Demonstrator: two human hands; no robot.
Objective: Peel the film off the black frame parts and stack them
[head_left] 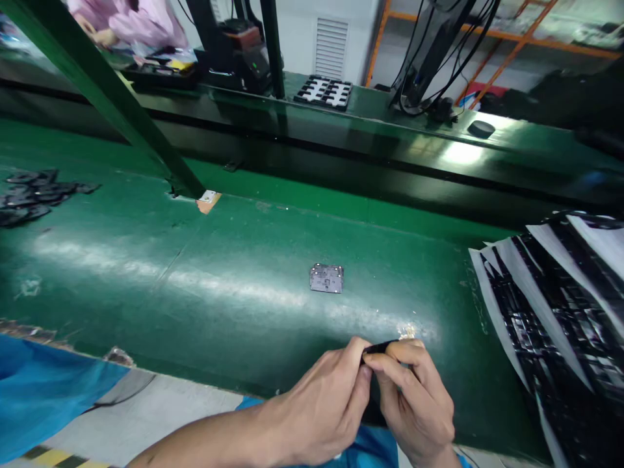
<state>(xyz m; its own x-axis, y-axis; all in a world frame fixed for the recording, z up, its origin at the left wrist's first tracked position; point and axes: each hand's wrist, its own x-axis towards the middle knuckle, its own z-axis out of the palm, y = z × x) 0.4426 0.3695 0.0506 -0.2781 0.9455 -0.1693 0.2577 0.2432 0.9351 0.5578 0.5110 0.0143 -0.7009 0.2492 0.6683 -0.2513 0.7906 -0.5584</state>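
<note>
Near the front edge of the green bench, my left hand [336, 393] and my right hand [414, 390] meet around a small thin black part [380, 348]. Both hands pinch it between thumb and fingers, so most of it is hidden and its kind is unclear. A flat dark grey plastic piece [326, 278] with small cut-outs lies alone on the bench beyond my hands. Just past my right fingertips is a cluster of small pale gold bits [407, 332], too small to make out.
Black parts with white strips [531, 312] are spread at the right. A pile of black pieces [39, 195] lies far left. A slanted green post [121, 117] meets the bench. Behind runs a dark raised ledge with a black tray [324, 92]; a person in pink [141, 26] sits beyond.
</note>
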